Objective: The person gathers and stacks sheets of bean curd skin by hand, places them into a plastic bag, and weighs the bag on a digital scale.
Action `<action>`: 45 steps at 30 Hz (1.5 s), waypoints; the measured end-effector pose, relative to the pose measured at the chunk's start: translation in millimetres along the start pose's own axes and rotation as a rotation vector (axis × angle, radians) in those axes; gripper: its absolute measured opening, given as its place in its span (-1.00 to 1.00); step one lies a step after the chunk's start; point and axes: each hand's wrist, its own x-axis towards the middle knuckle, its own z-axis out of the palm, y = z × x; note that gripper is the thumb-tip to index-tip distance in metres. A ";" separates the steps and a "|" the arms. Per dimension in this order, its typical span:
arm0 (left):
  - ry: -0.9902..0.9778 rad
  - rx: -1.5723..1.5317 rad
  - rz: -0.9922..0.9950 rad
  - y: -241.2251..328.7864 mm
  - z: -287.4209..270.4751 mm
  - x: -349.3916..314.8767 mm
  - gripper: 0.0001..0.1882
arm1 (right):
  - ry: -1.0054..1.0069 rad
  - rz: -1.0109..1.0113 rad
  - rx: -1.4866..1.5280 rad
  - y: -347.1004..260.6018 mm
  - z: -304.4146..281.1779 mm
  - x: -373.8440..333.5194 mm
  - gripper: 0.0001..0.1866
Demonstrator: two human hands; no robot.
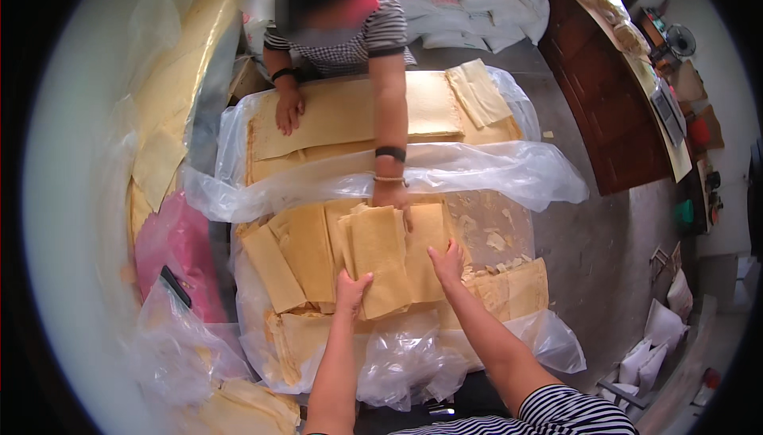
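My left hand (350,293) is closed on the lower left edge of a small stack of folded yellow-tan sheets (380,256), its thumb on top. To the right, my right hand (448,263) rests at the edge of another folded sheet (425,232), thumb and fingers apart. Across from me a person's hand (391,195) reaches onto the far end of these sheets. That person's other hand (289,110) lies on a wide flat pile of sheets (350,113). More folded sheets (306,248) overlap to the left of my stack.
Clear plastic (493,172) crosses between the two piles, and crumpled plastic (413,363) lies near me. Broken flakes (494,240) are scattered on the right. A dark phone (175,286) lies on plastic at left. White sacks (469,1) are behind; a brown wooden cabinet (600,109) stands right.
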 end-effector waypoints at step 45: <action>0.234 0.373 0.190 -44.8 66.9 22.1 -0.20 | -0.143 -0.257 0.041 41.5 -20.7 90.0 -0.52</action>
